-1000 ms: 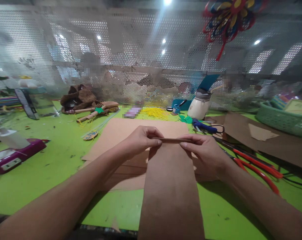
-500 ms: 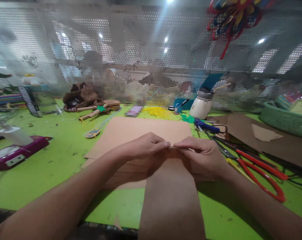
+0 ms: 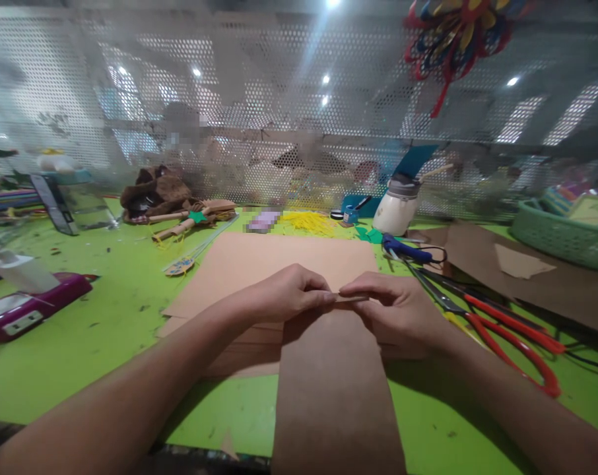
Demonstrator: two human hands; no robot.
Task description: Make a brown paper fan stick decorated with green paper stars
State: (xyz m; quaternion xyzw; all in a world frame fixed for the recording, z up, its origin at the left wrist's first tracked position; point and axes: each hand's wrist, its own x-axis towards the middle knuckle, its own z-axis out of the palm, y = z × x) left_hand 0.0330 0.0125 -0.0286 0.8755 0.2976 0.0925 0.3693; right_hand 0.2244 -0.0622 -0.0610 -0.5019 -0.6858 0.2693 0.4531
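A long strip of brown paper (image 3: 336,389) runs from my fingers down past the table's front edge. Its far end is folded or rolled into a narrow edge. My left hand (image 3: 299,290) pinches that edge between thumb and fingers. On the other side, my right hand (image 3: 395,303) grips the same edge, thumb below and fingers above. Beneath both hands lies a stack of light brown paper sheets (image 3: 289,254). Right of my right hand are large scissors with red handles (image 3: 519,336) and a blue glue gun (image 3: 410,251).
A purple power strip (image 3: 36,307) sits at left on the green table (image 3: 121,290). Farther back are yellow shreds (image 3: 309,222), a white bottle (image 3: 397,210) and a brown cloth bag (image 3: 158,191). A green basket (image 3: 566,231) stands at right, before a perforated metal screen (image 3: 259,99).
My right fingers have shifted slightly on the strip's folded edge, and more of that edge now shows between thumb and fingers. The left hand keeps its pinch. The view has shifted slightly.
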